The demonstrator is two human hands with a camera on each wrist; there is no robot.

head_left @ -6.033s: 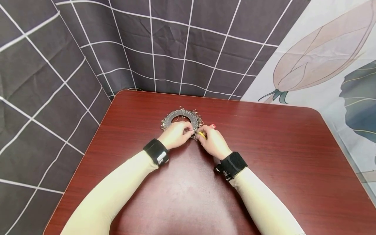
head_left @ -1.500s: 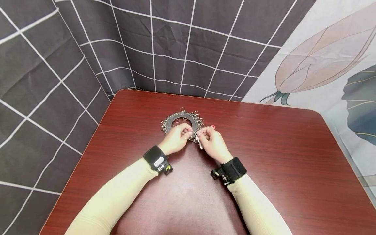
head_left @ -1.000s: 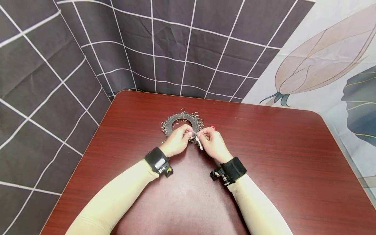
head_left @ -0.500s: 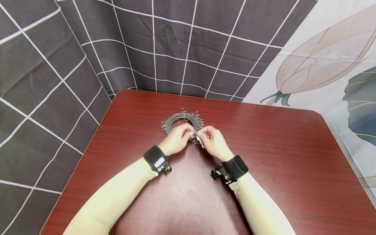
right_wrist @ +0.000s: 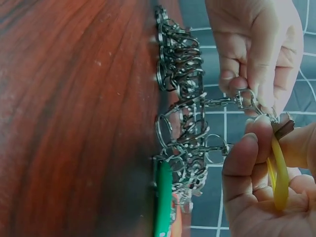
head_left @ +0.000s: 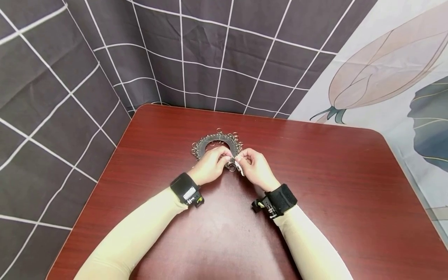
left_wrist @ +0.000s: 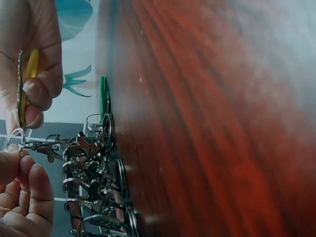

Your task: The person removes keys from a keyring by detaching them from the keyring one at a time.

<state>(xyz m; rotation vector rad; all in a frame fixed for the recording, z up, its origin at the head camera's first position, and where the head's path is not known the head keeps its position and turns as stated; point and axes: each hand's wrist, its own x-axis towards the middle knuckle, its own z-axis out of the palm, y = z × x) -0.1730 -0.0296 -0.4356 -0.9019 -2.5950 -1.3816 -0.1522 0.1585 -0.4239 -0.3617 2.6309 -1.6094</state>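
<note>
Right wrist view shows the flat yellow-and-silver key (right_wrist: 279, 182) pinched between the thumb and fingers of the bare right hand (head_left: 257, 167), with its metallic part beside the fingertips. Facing it on the left, the bare left hand (head_left: 210, 165) pinches a small silver metal ring (left_wrist: 16, 129) tightly between thumb and fingertip. The key's metal end is right at this ring; whether it is threaded on cannot be told.

The ring joins a silver metal clasp (right_wrist: 219, 102) leading to a flat grey ring-shaped carrier (head_left: 202, 147), on the far part of the dark red wood-grain table (head_left: 315, 186). Many silver clasps and loops crowd the carrier's rim; a green flat piece (right_wrist: 163, 197) sits among them, with an orange piece (right_wrist: 177, 217) beside it.

On the key, the yellow part is smooth and slim; the left wrist view shows a thin metallic strip with an uneven edge alongside it.
</note>
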